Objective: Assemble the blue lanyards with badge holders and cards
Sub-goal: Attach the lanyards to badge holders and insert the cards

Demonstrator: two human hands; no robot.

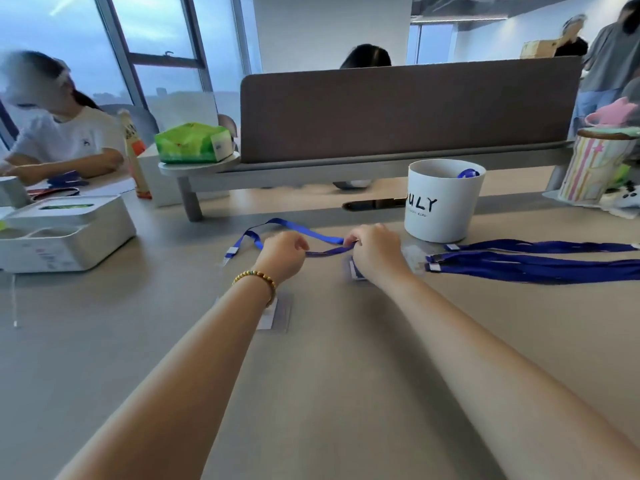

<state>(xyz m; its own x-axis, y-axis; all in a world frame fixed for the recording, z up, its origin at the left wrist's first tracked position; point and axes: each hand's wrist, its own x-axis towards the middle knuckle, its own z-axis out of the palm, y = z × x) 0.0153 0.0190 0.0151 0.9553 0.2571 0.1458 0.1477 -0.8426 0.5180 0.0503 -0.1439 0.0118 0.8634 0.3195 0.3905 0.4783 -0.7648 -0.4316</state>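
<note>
Together, two hands point(329, 252), one blue lanyard point(294, 230)

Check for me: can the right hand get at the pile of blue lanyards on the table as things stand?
Probably yes. The pile of blue lanyards lies flat just beside the right hand, with bare table between them. But that hand's grip is busy on the lanyard strap it shares with the left hand.

The lanyard point(322, 238) I hold is woven blue cloth; my counter point(346, 375) looks smooth and matt, the white tub point(441, 216) matt plastic.
</note>
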